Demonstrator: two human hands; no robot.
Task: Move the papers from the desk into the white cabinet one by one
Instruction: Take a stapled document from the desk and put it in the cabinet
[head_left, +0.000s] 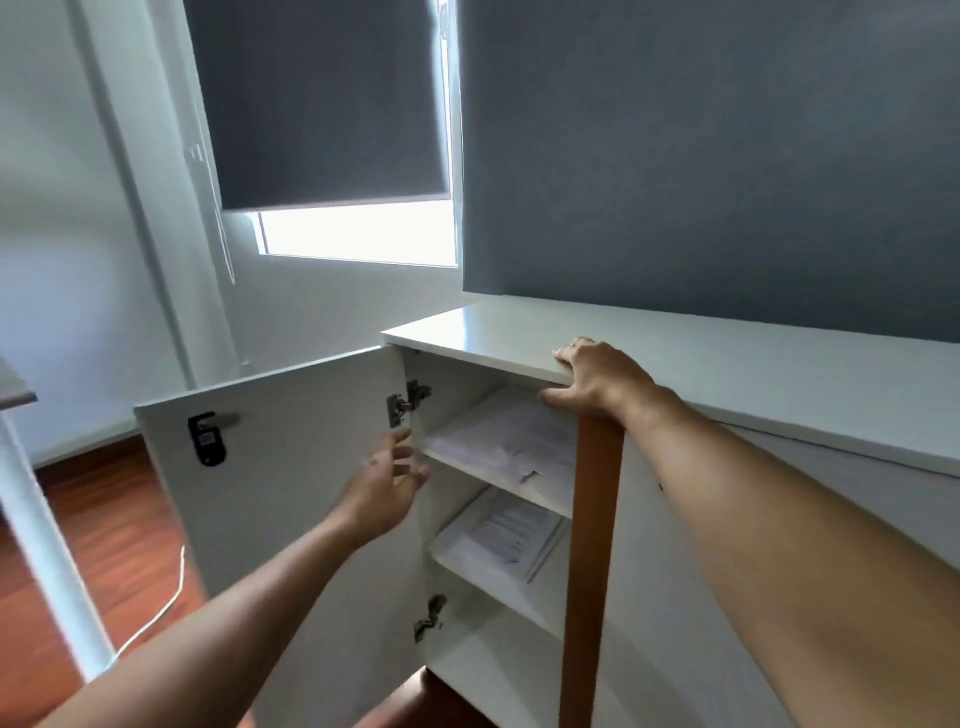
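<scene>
Centre frame: white cabinet (675, 353), door (291, 467) open; papers (511, 441) on upper shelf, print too blurred to read. Left hand (387, 486) spread, empty, at door's hinge edge. Right hand (597, 379) grips cabinet top edge.

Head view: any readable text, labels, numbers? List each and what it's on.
None legible.
Papers on the upper shelf: printed lines, too blurred to read.
Papers on the middle shelf: printed lines, too small and blurred.
Black lock on the cabinet door: a pale label patch, unreadable.
</scene>
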